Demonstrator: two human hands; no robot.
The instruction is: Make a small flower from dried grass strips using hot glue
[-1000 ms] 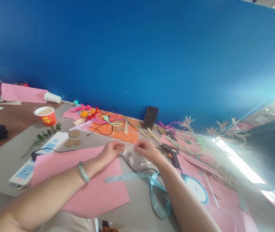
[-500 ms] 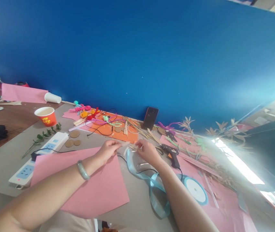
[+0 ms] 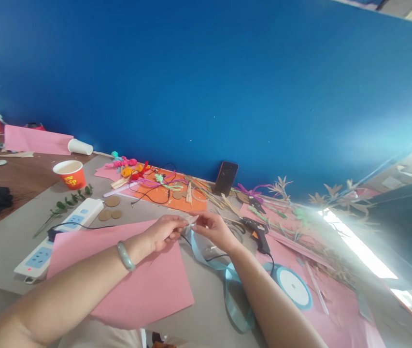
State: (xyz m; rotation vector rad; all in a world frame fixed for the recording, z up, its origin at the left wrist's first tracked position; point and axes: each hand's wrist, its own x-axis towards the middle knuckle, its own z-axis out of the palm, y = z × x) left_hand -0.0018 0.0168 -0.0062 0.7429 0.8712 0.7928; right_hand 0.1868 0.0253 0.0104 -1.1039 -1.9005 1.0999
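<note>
My left hand (image 3: 165, 231) and my right hand (image 3: 215, 230) meet above the table, both pinching the end of a pale blue ribbon (image 3: 206, 253). The ribbon loops down under my right forearm toward its white and blue spool (image 3: 294, 287). My left wrist wears a green bangle (image 3: 125, 255) and hovers over a pink paper sheet (image 3: 136, 285). A black glue gun (image 3: 258, 232) lies just right of my right hand, its cord running under the ribbon.
A white power strip (image 3: 59, 230) lies at left, with a red paper cup (image 3: 68, 174) and green sprig (image 3: 68, 201) behind it. An orange sheet (image 3: 165, 195) holds coloured pipe cleaners. A dark phone (image 3: 226, 177) leans on the blue wall. Dried leaves and pink paper lie at right.
The ribbon end has been lifted from lying flat on the table up between both hands, which moved closer together.
</note>
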